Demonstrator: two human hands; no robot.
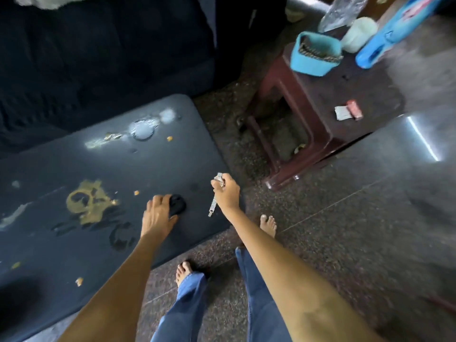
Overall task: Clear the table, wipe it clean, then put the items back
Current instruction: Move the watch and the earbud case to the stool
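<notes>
A dark table (74,243) fills the left of the head view, smeared with a yellowish spill (88,203), white rings (143,129) and scattered crumbs. My left hand (158,213) grips a small black object (177,203) lying on the table near its right end. My right hand (225,191) is raised just over the table's right edge and pinches a sparkly silver watch (213,206), whose strap hangs down.
A dark red plastic stool (320,114) stands to the right and carries a teal purse with a chain (313,55), a white jar (360,33), a blue bottle (385,40), a clear bottle (343,11) and small packets (348,112). A dark sofa (98,45) lies behind the table. My bare feet stand on speckled floor.
</notes>
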